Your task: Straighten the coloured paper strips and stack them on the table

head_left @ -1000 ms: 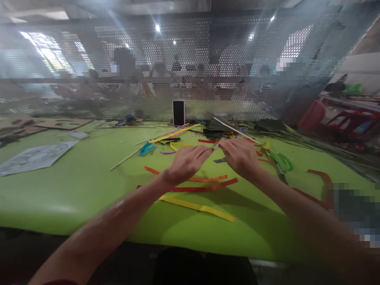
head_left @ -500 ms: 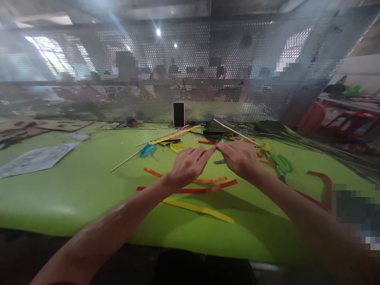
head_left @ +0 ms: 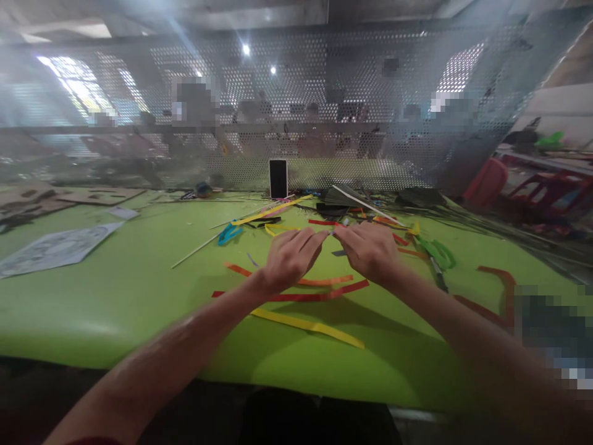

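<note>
Both hands are closed in pinches, with their fingertips almost meeting above the green table [head_left: 139, 309]. My left hand [head_left: 293, 256] grips a narrow grey strip [head_left: 252, 259], one end of which sticks out to its left. My right hand [head_left: 373, 250] pinches what looks like the same strip; a small pale bit shows between the fingertips, and a grey end pokes out below the right hand. Fingers hide most of it. Below lie an orange strip [head_left: 327, 282], a red strip [head_left: 301, 297] and a yellow strip [head_left: 308, 324].
Blue-handled scissors [head_left: 229, 233] lie left of the hands; a green-handled tool [head_left: 438, 252] lies right. A phone [head_left: 278, 178] stands upright before a perforated metal screen [head_left: 296, 145]. Thin sticks and more strips lie behind the hands. A printed sheet [head_left: 60, 247] is at left.
My fingertips have drawn slightly apart, so a pale bit now shows between them. The grey end left of my left hand has shifted right and down.
</note>
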Motion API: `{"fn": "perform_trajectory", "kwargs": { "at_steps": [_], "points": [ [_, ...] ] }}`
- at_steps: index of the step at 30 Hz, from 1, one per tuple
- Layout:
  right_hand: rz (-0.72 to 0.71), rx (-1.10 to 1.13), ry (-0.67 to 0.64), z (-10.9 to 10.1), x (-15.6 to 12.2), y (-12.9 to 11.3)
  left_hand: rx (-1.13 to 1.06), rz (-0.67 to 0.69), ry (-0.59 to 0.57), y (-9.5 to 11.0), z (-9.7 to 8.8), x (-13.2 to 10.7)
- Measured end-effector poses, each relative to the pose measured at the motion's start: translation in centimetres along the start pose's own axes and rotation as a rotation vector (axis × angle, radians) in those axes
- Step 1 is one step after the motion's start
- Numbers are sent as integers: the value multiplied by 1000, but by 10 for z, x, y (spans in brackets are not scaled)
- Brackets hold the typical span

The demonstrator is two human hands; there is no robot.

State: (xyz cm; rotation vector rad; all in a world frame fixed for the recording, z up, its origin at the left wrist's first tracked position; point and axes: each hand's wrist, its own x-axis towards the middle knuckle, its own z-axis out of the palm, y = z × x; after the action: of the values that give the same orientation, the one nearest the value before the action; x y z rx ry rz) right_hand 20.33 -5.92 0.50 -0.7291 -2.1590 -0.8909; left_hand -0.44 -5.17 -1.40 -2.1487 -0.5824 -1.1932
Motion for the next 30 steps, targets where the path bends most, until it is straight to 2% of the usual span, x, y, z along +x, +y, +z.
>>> {"fn": "perform_trajectory", "kwargs": {
  "at_steps": [6, 10, 13, 19, 25, 30],
  "points": [
    [-16, 13, -65, -8, 2, -2, 4, 22, 39, -2, -4, 3],
    [-8, 28, -16, -10, 4, 1, -25, 74, -26, 3, -5, 5],
    [-17, 34, -22, -11, 5, 1, -30, 64, -55, 7, -3, 5],
    [-17, 15, -21, -12, 5, -2, -9, 28, 19, 7, 2, 2],
    [15, 4, -4, -11, 6, -7, -42, -1, -1, 11, 2, -1],
    [58, -8, -5, -15, 9, -13, -22, 0, 32, 10, -3, 3]
  ]
}}
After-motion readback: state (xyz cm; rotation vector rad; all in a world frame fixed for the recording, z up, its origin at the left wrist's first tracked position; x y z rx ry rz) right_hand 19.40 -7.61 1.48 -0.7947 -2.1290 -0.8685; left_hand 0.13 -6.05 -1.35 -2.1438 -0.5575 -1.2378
